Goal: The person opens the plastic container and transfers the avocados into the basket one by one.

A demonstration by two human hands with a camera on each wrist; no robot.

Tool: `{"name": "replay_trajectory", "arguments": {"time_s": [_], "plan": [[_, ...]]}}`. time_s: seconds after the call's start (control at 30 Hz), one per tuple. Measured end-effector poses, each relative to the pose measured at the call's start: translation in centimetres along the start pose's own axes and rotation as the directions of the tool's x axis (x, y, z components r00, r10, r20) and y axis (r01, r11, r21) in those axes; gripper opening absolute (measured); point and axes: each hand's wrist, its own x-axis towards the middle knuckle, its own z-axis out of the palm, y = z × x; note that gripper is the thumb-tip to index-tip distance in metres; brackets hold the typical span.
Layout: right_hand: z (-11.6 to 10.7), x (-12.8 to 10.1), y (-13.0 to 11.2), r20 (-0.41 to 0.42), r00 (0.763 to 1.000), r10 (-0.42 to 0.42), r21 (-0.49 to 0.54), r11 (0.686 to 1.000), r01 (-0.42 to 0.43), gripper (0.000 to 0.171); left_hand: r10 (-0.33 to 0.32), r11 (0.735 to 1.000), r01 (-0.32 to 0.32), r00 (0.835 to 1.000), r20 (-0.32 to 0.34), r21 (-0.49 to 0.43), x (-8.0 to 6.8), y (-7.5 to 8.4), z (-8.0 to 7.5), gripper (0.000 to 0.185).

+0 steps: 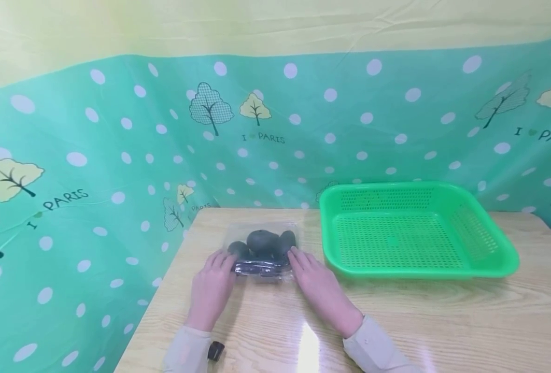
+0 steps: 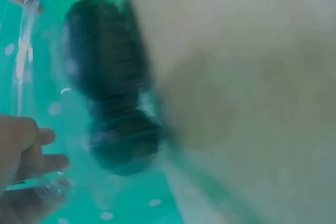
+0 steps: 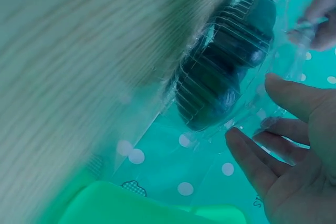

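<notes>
A clear plastic box (image 1: 264, 268) with several dark, rounded, fruit-like items (image 1: 262, 242) inside is close over the table at left of centre. My left hand (image 1: 213, 287) grips its left edge; in the left wrist view, fingers (image 2: 48, 162) curl around the thin plastic rim. On the opposite edge, my right hand (image 1: 316, 290) holds the box. The right wrist view shows its thumb (image 3: 294, 95) and fingers on either side of the clear rim. Ridges in the plastic run across the dark items (image 3: 210, 85) there.
A green perforated basket (image 1: 482, 259) stands to the right of the box, on the pale wood-grain table (image 1: 266, 331). Behind and to the left hangs a green dotted cloth (image 1: 130, 129) with printed trees. A small black object (image 1: 216, 351) sits by the left cuff.
</notes>
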Motion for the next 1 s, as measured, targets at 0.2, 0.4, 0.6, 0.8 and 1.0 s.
{"name": "replay_trajectory", "arguments": {"time_s": [0.2,0.4,0.6,0.8,1.0], "plan": [[-0.2,0.0,0.2,-0.007,1.0,0.024,0.034,0.999,-0.024,0.061,-0.012,0.999,0.013,1.0,0.016,-0.05,0.4,-0.1,-0.4,0.049],[-0.1,0.4,-0.1,-0.054,0.998,0.023,0.057,0.998,-0.02,0.055,-0.032,0.996,0.033,0.999,0.012,-0.087,-0.2,-0.2,-0.3,0.051],[0.0,1.1,-0.4,-0.141,0.99,0.025,0.089,0.996,-0.012,0.054,-0.031,0.995,0.03,1.0,-0.005,-0.093,-0.5,-0.4,0.0,0.048],[0.2,1.8,-0.3,-0.2,0.979,-0.034,0.049,0.998,0.045,0.046,-0.035,0.995,0.034,0.999,-0.012,-0.091,-0.4,-0.5,0.0,0.047],[0.2,2.6,-0.5,-0.198,0.977,-0.074,0.036,0.996,0.082,0.036,-0.053,0.994,0.052,0.999,-0.002,-0.1,-0.2,-0.6,-0.2,0.045]]}}
